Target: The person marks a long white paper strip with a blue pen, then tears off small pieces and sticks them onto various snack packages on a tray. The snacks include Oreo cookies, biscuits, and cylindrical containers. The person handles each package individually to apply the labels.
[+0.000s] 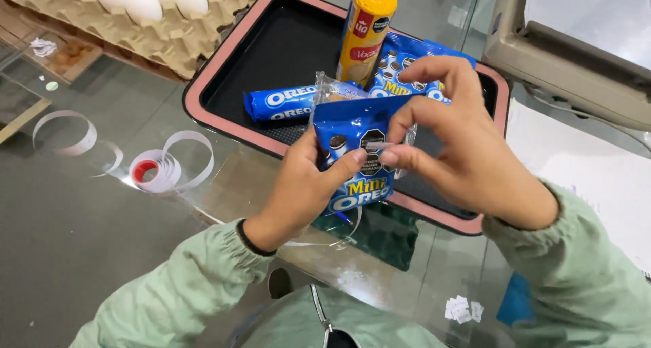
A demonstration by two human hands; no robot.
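I see the small blue cookie bag (356, 155) held upright above the near rim of the pink-edged black tray (224, 56), pinched between both hands. My left hand (305, 185) grips its lower left side with the thumb across the front, while my right hand (461, 151) closes thumb and forefinger narrowly on a small strip at the bag's middle. Behind it in the tray lie a blue cookie roll (281, 102) and a yellow tube (365, 32).

Small blue cookie bag (356, 155) is up off the worktop, upright and front-facing, crinkled clear top edge showing, pinched at its middle over the near rim of the pink-edged tray (224, 63).
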